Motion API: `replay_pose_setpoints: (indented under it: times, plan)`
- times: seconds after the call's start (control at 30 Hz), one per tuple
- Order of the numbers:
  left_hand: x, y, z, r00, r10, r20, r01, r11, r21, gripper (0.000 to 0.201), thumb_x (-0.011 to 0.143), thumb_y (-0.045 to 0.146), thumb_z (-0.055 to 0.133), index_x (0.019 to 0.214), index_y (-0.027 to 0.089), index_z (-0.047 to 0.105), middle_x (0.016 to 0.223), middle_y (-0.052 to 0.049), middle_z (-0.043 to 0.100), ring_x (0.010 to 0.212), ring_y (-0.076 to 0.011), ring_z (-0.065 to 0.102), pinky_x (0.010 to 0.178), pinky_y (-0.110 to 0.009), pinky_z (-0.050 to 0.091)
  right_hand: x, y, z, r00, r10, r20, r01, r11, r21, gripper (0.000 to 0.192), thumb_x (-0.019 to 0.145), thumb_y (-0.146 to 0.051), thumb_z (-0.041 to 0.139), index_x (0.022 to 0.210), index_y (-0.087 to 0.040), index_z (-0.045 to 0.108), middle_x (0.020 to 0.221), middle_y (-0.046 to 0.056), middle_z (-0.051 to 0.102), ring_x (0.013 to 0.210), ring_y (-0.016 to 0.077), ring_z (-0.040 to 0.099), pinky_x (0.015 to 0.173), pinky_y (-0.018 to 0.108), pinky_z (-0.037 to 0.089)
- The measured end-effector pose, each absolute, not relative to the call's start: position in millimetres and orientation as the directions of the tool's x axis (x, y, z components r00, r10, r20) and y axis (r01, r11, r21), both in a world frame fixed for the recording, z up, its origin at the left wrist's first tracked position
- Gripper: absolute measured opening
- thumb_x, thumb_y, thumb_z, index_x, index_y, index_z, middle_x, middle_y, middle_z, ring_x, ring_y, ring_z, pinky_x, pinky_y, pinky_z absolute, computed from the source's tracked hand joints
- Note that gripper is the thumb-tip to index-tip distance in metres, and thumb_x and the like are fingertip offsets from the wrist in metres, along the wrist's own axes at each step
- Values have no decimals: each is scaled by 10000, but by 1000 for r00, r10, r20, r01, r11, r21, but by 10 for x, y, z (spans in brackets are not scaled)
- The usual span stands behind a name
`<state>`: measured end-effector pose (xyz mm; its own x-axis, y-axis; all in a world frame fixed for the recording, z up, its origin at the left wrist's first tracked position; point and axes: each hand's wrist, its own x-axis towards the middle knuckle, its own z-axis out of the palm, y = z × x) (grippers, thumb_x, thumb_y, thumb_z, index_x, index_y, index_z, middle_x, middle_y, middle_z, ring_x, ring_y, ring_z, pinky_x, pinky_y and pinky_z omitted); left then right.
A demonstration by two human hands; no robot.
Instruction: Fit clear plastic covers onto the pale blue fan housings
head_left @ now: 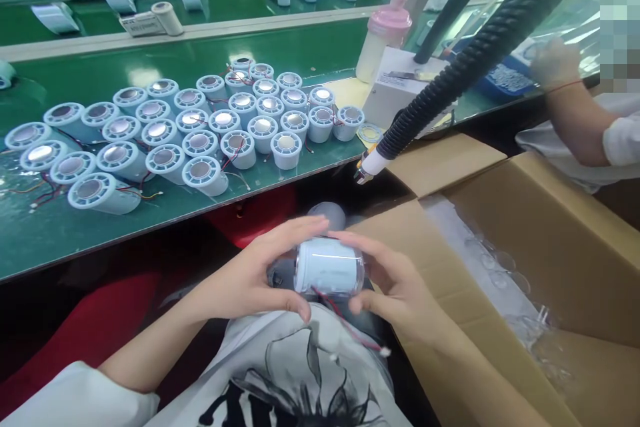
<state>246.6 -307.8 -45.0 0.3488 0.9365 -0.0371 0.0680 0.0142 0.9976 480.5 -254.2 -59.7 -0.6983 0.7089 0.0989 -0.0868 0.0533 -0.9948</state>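
Cupped from both sides, a pale blue cylinder (pixel 327 267) was held between the left hand (pixel 250 273) and the right hand (pixel 406 283), each half open and curved, with its fingers over the top and its thumb low; blur hid exactly where some fingertips touched. The cylinder's long axis ran crosswise, from palm to palm and nearly level, dipping slightly toward the right. Its rimmed end pointed at the left palm; the other end, inside a clear plastic cover (pixel 359 272), pointed at the right. Red and dark wires (pixel 345 320) trailed from its underside, toward the wearer and rightward, ending in a small white connector (pixel 385 351).

Just below the grip lay a printed white shirt (pixel 295 363). Beyond the hands, a dark gap separated them from the front edge of a green workbench (pixel 30 243), which ran obliquely, coming nearer the wearer on the left. Many upright blue cylinders (pixel 203 177) crowded it, some close to that edge. Ahead and slightly right of the grip hung the metal tip of a black corrugated hose (pixel 450 80). Close on the right, an open cardboard box (pixel 465 313) bounded the right forearm's room.
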Motion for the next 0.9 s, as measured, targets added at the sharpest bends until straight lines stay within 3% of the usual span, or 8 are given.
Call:
replay_pose_setpoints:
  times: [0.07, 0.13, 0.27, 0.37, 0.57, 0.73, 0.9]
  plan:
    - [2457, -3061, -459, 367, 930, -34, 68, 9, 998, 814, 693, 165, 807, 1392, 393, 459, 1536, -44, 366, 1382, -309, 383, 1023, -368, 484, 4805, -2567, -605, -703, 710, -37, -140, -189, -972, 519, 807, -286, 745, 1277, -399, 555, 1186, 3, 670, 976, 182, 682, 804, 279, 592]
    - [2464, -3049, -466, 387, 918, -82, -13, 95, 995, 754, 741, 146, 766, 1392, 377, 464, 1513, -56, 407, 1315, -282, 481, 1001, -354, 503, 4809, -2578, -608, -710, 699, -81, -160, -272, -949, 489, 804, -277, 749, 1248, -405, 590, 1117, -8, 689, 838, 151, 699, 729, 248, 596]
    - [2485, -3049, -491, 409, 893, -187, -138, 263, 955, 745, 741, 144, 768, 1395, 345, 471, 1468, -64, 475, 1188, -263, 600, 985, -356, 513, 4814, -2564, -614, -691, 718, -79, -110, -212, -971, 481, 753, -185, 782, 1177, -377, 665, 1181, 0, 654, 728, 128, 691, 702, 259, 596]
    - [2480, -3051, -542, 430, 871, -237, -169, 335, 927, 769, 746, 144, 766, 1405, 377, 444, 1409, -40, 544, 1154, -253, 621, 958, -353, 527, 4797, -2545, -653, -676, 725, -132, -55, -228, -972, 503, 742, -187, 789, 1194, -364, 658, 1048, -9, 705, 692, 127, 684, 689, 253, 578]
    - [2511, -2897, -632, 400, 888, -225, -219, 331, 918, 685, 800, 124, 713, 1380, 397, 472, 1422, -24, 532, 1192, -240, 600, 971, -315, 518, 4786, -2392, -763, -708, 696, -118, -191, -350, -917, 509, 740, -346, 794, 1223, -346, 633, 1164, 8, 673, 982, 188, 653, 839, 306, 546]
    - [2616, -2743, -550, 455, 861, -228, -134, 320, 938, 691, 769, 123, 740, 1382, 324, 493, 1344, -74, 584, 1104, -244, 639, 923, -328, 538, 4904, -2410, -721, -626, 760, -175, -170, -351, -921, 477, 728, -285, 808, 1179, -338, 661, 1052, -8, 704, 833, 138, 669, 742, 236, 549]
    - [2680, -2763, -576, 459, 838, -294, -155, 402, 902, 722, 752, 172, 763, 1399, 305, 473, 1284, -69, 623, 1148, -249, 606, 965, -352, 497, 4998, -2460, -763, -644, 740, -192, -110, -338, -935, 454, 749, -211, 785, 1164, -354, 669, 962, -29, 703, 690, 105, 666, 691, 224, 555]
